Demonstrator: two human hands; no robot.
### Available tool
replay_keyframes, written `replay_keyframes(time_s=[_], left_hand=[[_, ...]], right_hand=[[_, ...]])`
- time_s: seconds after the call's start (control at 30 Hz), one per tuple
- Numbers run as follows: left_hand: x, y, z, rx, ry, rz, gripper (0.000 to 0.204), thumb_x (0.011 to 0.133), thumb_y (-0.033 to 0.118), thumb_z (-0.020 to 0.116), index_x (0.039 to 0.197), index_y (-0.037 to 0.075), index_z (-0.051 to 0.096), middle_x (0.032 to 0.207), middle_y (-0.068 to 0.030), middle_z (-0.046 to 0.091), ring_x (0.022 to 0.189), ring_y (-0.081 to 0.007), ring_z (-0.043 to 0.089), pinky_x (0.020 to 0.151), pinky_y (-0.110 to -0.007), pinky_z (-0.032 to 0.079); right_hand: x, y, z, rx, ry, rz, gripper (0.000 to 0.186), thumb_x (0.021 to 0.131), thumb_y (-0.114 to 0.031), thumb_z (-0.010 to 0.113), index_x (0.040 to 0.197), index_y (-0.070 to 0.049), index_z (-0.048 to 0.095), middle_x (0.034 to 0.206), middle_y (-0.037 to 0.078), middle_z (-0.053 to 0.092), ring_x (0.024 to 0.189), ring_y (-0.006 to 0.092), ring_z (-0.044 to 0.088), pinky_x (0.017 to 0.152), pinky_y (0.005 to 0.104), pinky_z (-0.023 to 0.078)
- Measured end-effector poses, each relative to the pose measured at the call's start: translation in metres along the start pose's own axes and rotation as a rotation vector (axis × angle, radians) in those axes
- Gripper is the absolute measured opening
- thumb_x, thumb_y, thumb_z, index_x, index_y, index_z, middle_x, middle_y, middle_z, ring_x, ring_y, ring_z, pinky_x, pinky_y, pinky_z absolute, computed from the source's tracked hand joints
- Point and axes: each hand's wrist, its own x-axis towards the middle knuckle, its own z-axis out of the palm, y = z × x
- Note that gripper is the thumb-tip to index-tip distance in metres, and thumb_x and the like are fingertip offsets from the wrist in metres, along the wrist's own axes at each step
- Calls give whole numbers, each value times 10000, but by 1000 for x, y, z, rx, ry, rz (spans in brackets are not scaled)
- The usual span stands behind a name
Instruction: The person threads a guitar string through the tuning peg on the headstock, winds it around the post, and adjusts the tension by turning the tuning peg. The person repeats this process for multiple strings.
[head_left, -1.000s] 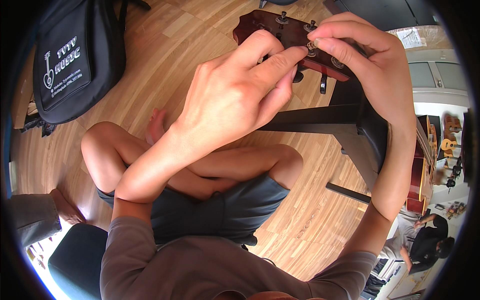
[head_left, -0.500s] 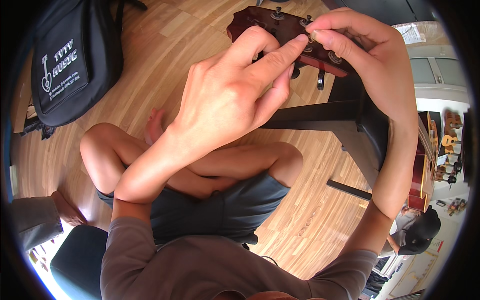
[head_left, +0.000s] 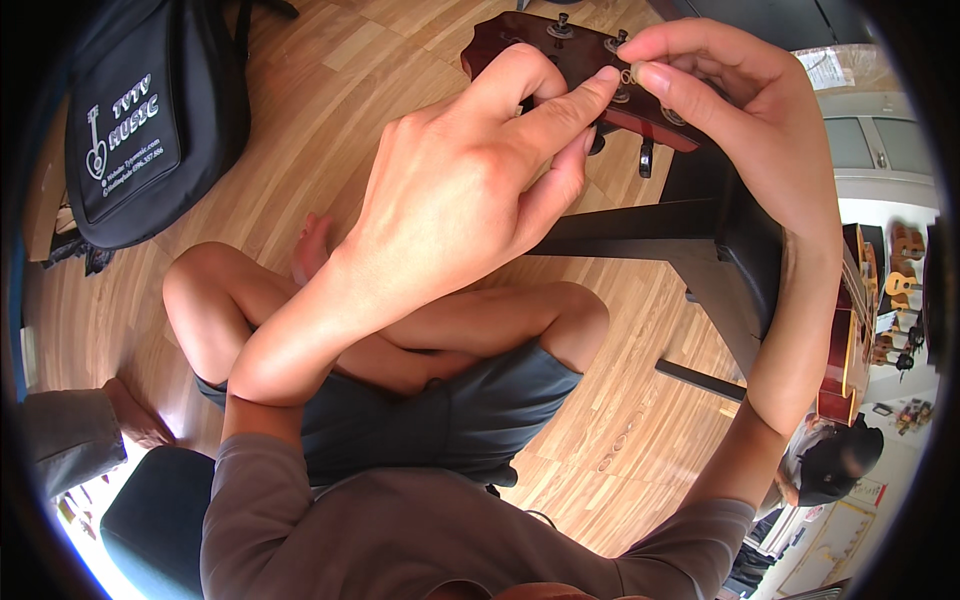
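Shifted slightly right, headstock (head_left: pixel 580 60) at top has posts (head_left: pixel 562 30) fitted, coil (head_left: pixel 628 76) apparently unfinished; right hand (head_left: pixel 765 110) narrow, left hand (head_left: pixel 462 172) bent, both holds indeterminable.

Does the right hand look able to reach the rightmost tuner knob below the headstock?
Probably yes: the right hand is near the tuner knob in the picture, with no visible obstacle between them, and the left hand sits to the knob's left; depth is unclear.
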Motion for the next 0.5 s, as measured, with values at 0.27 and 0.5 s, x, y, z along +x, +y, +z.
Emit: replay_keyframes(time_s=[0.27, 0.5], left_hand=[[2, 1, -3, -52, -41, -28, 402, 907, 7, 715, 1296, 109, 738, 890, -12, 595, 563, -99, 488, 499, -274, 402], [2, 0, 2, -137, 17, -38, 405, 908, -8, 708, 1301, 84, 730, 904, -9, 601, 623, -51, 500, 479, -223, 382]], right_hand=[[2, 6, 1, -24, 50, -50, 194, 996, -79, 687, 1173, -11, 730, 1060, 28, 749, 976, 77, 684, 882, 226, 524], [0, -23, 9, -124, 113, -9, 183, 950, -96, 735, 1087, 23, 756, 970, 89, 771, 874, 125, 699, 809, 254, 544]])
